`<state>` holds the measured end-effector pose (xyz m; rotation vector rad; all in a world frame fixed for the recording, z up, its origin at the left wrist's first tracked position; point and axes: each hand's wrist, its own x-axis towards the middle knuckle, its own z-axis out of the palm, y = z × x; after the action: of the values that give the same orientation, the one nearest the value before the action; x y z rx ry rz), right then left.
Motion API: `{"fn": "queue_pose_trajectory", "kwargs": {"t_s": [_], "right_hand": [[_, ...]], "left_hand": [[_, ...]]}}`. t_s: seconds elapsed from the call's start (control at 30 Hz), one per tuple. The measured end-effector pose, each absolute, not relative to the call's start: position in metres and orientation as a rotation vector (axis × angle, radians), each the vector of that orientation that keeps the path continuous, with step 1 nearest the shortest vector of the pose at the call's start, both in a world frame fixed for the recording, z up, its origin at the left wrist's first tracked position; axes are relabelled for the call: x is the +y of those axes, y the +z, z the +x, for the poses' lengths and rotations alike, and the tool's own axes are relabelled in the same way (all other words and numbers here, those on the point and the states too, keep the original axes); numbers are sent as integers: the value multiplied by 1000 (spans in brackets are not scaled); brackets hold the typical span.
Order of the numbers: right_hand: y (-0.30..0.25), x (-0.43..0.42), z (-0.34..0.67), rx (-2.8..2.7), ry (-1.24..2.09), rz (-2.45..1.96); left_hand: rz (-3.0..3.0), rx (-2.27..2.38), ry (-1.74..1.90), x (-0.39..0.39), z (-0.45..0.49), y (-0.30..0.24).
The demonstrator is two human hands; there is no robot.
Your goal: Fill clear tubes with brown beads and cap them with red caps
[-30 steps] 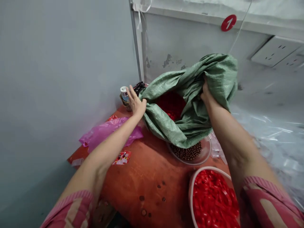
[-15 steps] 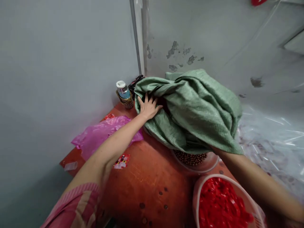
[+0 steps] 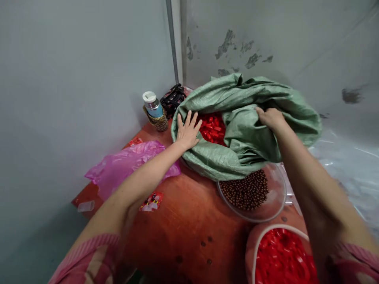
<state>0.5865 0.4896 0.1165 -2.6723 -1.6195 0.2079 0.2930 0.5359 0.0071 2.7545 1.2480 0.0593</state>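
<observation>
sitting on the far end of the table (image 3: 183,232), at upper centre of the frame, the sack (image 3: 254,146) slumps into the wall corner with its mouth partly open. the work in hand looks like spreading that mouth. the sack's front fold droops onto the rim of the bowl (image 3: 276,205) of brown beads just right of centre, so i judge any pull should go up and back, not forward, or the fold may sweep the bowl. the tub (image 3: 257,244) of red bits sits at the bottom right edge. the left hand (image 3: 187,133) lies flat, fingers splayed, pinning the sack's left rim; pressing firmly there should steady it. the right hand (image 3: 271,118) is clenched on a fold right of the mouth. red pieces (image 3: 211,128) show between the hands; a rim pulled too low could spill them.
</observation>
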Motion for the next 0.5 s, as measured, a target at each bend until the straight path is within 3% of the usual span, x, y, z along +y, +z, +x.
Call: {"fn": "queue_pose_trajectory", "kwargs": {"t_s": [0.1, 0.27, 0.5], "right_hand": [[120, 456, 529, -1584, -160, -2762], [89, 431, 498, -2673, -79, -1873], [43, 487, 640, -2194, 58, -2668]], "left_hand": [[2704, 1284, 132, 533, 299, 4], [2644, 1241, 115, 534, 308, -2], [2681, 1453, -251, 552, 266, -24]]}}
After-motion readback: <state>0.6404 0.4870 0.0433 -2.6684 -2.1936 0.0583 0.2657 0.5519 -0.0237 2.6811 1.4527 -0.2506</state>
